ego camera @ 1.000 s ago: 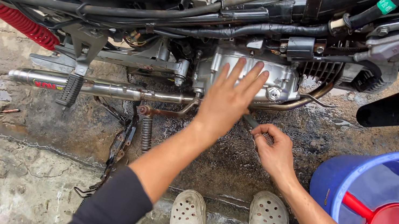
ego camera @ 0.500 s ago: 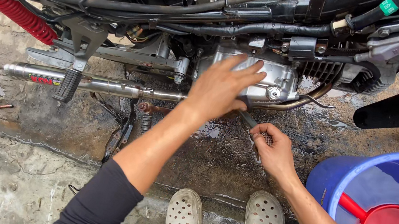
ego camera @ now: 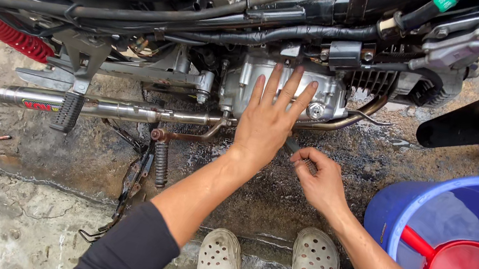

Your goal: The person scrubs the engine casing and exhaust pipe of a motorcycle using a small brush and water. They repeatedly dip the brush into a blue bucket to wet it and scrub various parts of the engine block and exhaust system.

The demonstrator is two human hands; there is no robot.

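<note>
Engine cover (ego camera: 332, 95), a silver casing low on the motorcycle, runs lengthwise left to right with its flat face toward the wet ground, sitting right under the fingertips of the left hand (ego camera: 267, 126). That hand lies flat, palm down, fingers spread and pointing up the picture, forearm slanting back to a dark sleeve. Just below and right of those fingers, the right hand (ego camera: 320, 181) curls, thumb and forefinger pinching a small dark tool (ego camera: 293, 146) angled toward the engine.
</note>
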